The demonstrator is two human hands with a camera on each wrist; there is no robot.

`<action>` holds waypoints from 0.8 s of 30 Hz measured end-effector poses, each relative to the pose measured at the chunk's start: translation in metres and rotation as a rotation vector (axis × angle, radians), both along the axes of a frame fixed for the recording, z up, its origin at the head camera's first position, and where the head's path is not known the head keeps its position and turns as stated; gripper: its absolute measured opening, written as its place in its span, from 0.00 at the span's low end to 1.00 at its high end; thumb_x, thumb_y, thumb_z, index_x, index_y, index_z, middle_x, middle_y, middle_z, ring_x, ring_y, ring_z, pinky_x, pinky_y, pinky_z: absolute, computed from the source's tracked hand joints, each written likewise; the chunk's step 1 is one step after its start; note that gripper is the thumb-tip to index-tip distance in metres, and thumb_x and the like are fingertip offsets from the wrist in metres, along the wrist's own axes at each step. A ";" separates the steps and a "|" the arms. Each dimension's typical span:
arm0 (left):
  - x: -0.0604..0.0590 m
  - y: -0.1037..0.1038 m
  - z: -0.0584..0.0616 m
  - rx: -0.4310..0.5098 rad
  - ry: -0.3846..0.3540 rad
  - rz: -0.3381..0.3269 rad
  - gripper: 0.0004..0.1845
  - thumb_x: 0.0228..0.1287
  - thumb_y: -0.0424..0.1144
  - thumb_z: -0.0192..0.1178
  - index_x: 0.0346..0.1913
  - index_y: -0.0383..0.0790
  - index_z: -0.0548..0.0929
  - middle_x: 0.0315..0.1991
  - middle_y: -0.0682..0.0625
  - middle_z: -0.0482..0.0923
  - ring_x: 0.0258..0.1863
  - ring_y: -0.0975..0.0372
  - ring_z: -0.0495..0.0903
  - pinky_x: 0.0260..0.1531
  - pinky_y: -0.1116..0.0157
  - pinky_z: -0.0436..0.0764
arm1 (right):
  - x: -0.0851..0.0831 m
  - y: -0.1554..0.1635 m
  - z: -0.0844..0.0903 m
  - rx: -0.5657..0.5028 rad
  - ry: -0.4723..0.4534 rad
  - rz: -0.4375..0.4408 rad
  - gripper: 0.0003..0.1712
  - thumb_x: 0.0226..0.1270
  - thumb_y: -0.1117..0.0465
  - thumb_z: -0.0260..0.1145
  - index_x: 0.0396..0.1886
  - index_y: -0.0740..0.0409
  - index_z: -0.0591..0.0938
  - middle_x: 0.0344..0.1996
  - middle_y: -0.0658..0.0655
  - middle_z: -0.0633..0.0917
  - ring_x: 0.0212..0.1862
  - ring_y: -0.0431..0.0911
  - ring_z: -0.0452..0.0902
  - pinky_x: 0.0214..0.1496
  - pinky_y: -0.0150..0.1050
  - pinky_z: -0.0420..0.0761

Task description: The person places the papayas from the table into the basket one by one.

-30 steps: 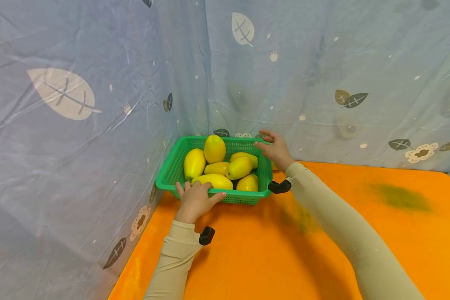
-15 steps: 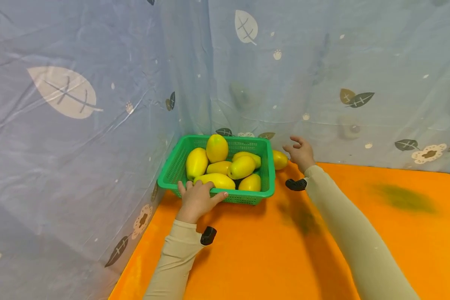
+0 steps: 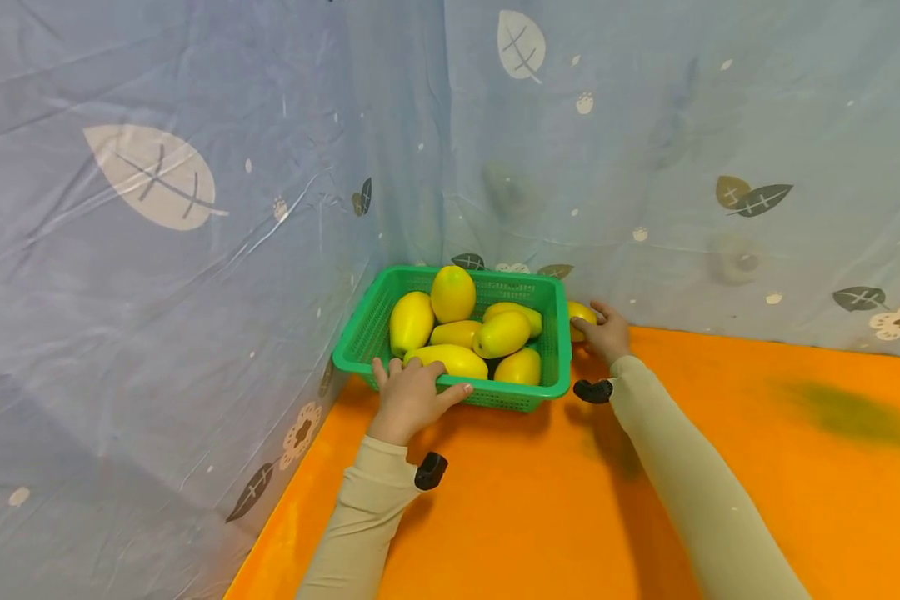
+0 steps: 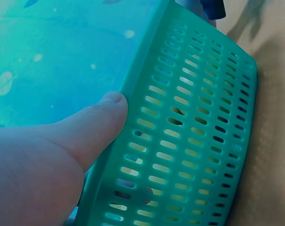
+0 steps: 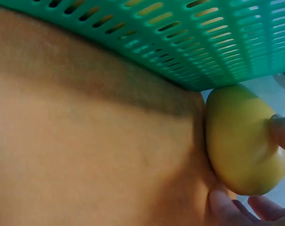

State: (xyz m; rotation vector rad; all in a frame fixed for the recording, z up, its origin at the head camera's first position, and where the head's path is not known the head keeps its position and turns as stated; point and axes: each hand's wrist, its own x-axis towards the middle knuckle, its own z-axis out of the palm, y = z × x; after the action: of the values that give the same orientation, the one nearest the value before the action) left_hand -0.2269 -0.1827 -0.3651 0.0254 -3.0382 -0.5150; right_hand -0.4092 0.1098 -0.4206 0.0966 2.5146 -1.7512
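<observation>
A green plastic basket (image 3: pixel 551 392) with slotted walls holds several yellow mangoes (image 3: pixel 411 323). My left hand (image 3: pixel 411 402) grips its front rim, the fingers reaching over to the inside. In the left wrist view the thumb (image 4: pixel 105 117) lies against the rim, and bits of the fingers show through the slots. Just outside the basket's right wall, at the back, a single yellow mango (image 5: pixel 241 141) lies on the orange surface. My right hand (image 3: pixel 607 335) holds this mango, thumb on one side and fingers at the other; part of it is hidden by the basket wall in the head view.
The orange cloth-covered table (image 3: pixel 510 508) extends to the front and right, with a dark green stain (image 3: pixel 855 412) on the right. Blue-grey leaf-patterned curtains (image 3: pixel 645 125) hang along the left and back, close behind the basket.
My right hand has moved from over the basket's back right corner, out to the right, then down onto the mango outside. The left hand stays on the front rim. The view has shifted slightly.
</observation>
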 end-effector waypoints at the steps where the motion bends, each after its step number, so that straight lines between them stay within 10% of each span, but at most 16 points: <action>1: 0.000 0.002 0.000 0.002 0.002 -0.003 0.32 0.67 0.67 0.60 0.61 0.46 0.84 0.55 0.38 0.80 0.64 0.34 0.68 0.73 0.27 0.42 | 0.000 0.002 0.000 -0.011 -0.002 -0.007 0.39 0.78 0.56 0.60 0.83 0.55 0.56 0.78 0.73 0.60 0.69 0.66 0.72 0.41 0.34 0.86; 14: -0.002 0.011 0.000 0.017 -0.004 -0.031 0.33 0.67 0.67 0.60 0.62 0.45 0.84 0.57 0.37 0.79 0.64 0.33 0.67 0.73 0.26 0.40 | 0.015 0.031 0.007 -0.041 0.018 -0.061 0.38 0.78 0.57 0.60 0.82 0.57 0.58 0.76 0.72 0.64 0.70 0.65 0.71 0.62 0.45 0.84; 24: -0.002 -0.002 -0.002 0.001 -0.017 -0.020 0.33 0.67 0.66 0.60 0.63 0.45 0.83 0.58 0.37 0.79 0.65 0.32 0.67 0.72 0.25 0.40 | 0.023 0.069 0.041 -0.087 0.085 -0.095 0.40 0.78 0.54 0.60 0.82 0.57 0.57 0.78 0.69 0.61 0.70 0.62 0.71 0.54 0.31 0.85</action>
State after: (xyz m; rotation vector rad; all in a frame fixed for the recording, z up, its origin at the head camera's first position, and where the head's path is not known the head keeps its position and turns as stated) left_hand -0.2289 -0.1848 -0.3670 -0.0005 -3.0579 -0.5211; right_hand -0.3857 0.1784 -0.3791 0.1411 2.5267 -1.9374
